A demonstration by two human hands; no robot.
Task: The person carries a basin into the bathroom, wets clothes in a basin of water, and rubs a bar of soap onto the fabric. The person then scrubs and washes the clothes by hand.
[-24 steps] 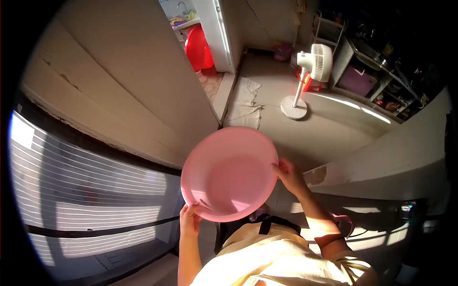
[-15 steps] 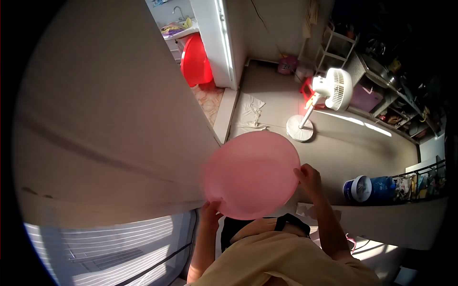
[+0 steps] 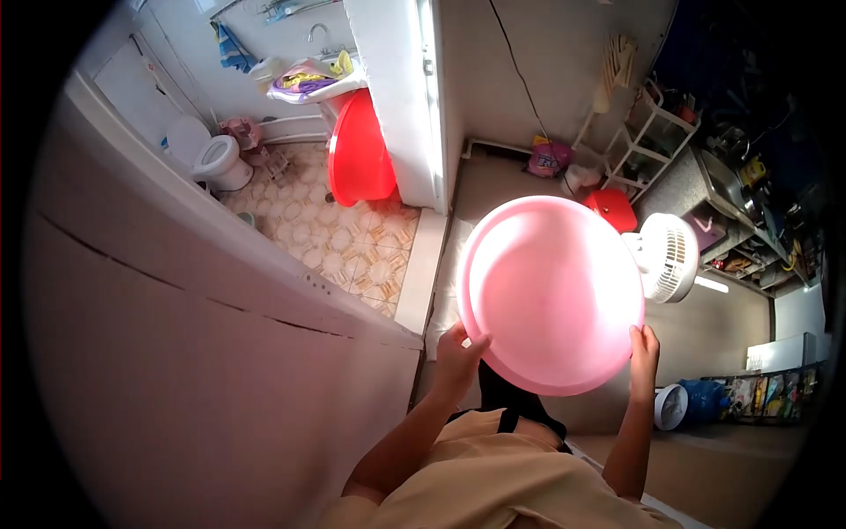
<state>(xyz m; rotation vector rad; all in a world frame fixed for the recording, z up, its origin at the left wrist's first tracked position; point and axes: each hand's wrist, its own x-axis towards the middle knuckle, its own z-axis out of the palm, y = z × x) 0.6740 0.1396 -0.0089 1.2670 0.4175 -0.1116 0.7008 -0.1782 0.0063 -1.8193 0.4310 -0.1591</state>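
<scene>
A large round pink basin [image 3: 551, 295] is held out in front of my body, its hollow inside facing me. My left hand [image 3: 460, 353] grips the rim at the lower left, the thumb showing over the edge. On the lower right of the rim my right hand [image 3: 645, 348] is closed, its other fingers partly hidden. Behind the basin's right side shows the head of a white fan [image 3: 668, 257]; the basin hides its stand. A red stool-like object [image 3: 611, 209] is beyond the upper right rim.
Through the doorway on the left are a red tub [image 3: 361, 150], a sink [image 3: 330, 88] with cloths, and a toilet [image 3: 220, 159]. A raised sill [image 3: 421, 269] crosses the doorway. A white rack [image 3: 652, 141], a counter and a bucket [image 3: 671, 406] line the right.
The basin has moved right in view with both hands still on it. The view has shifted past the wall, and more of the bathroom shows; the fan appears farther right and nearer.
</scene>
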